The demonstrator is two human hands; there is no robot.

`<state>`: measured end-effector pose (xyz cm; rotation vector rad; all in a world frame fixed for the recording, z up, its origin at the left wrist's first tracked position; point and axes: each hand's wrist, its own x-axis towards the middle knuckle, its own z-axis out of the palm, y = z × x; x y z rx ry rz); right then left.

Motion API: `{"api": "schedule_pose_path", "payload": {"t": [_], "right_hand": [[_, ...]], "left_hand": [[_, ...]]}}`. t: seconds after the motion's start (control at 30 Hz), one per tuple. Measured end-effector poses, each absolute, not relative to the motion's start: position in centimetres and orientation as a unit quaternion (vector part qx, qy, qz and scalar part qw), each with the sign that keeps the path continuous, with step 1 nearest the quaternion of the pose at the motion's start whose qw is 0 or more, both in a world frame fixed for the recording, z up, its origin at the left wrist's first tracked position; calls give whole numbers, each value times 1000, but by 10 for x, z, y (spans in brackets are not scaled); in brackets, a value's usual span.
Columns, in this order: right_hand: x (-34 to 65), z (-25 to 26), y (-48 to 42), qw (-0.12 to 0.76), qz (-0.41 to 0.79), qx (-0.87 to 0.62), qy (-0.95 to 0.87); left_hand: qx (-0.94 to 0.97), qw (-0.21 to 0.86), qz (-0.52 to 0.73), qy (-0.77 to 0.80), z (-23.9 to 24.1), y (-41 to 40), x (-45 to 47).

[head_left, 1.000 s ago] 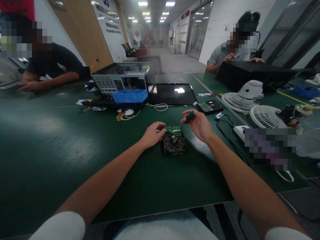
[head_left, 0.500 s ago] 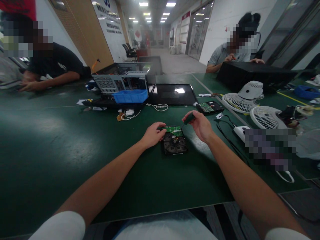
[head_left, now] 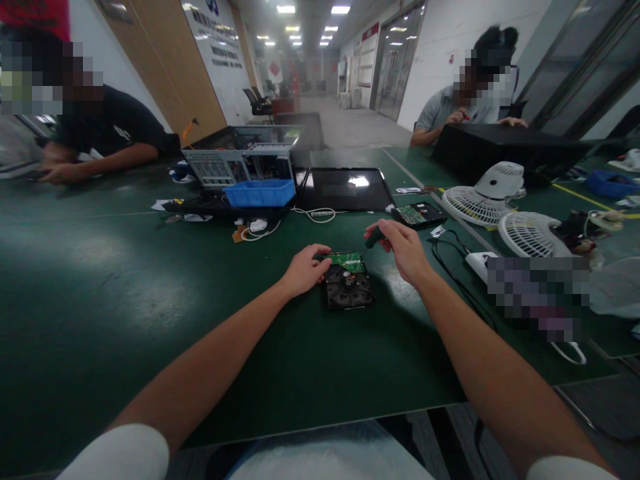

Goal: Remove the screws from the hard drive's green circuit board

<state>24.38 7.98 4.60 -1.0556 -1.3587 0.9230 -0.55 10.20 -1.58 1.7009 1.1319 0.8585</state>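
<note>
A hard drive [head_left: 349, 285] lies on the dark green table [head_left: 150, 280] with its green circuit board facing up at the far end. My left hand [head_left: 306, 268] rests curled against the drive's left edge and steadies it. My right hand [head_left: 400, 247] hovers just above and right of the drive, fingers closed round a small dark screwdriver handle [head_left: 375, 237] that points down toward the board.
A second hard drive [head_left: 419, 215] lies further back. Behind stand a blue tray [head_left: 260, 192], an open computer case [head_left: 240, 157] and a black side panel [head_left: 345, 188]. Two white fans [head_left: 487, 197] and black cables [head_left: 453, 260] lie at right. Two other people sit across the table.
My right hand has tipped the screwdriver handle slightly down and left toward the drive. My left hand and the drive stay where they were.
</note>
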Motion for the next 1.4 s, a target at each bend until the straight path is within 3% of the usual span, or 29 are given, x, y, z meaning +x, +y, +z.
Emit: {"api": "schedule_pose_path", "payload": {"t": [0.43, 1.4], "right_hand": [[240, 44, 78, 548, 531, -392, -514], [241, 43, 80, 550, 544, -389, -500]], "left_hand": [[687, 452, 349, 450, -20, 105, -7], [685, 453, 339, 459, -22, 107, -7]]}}
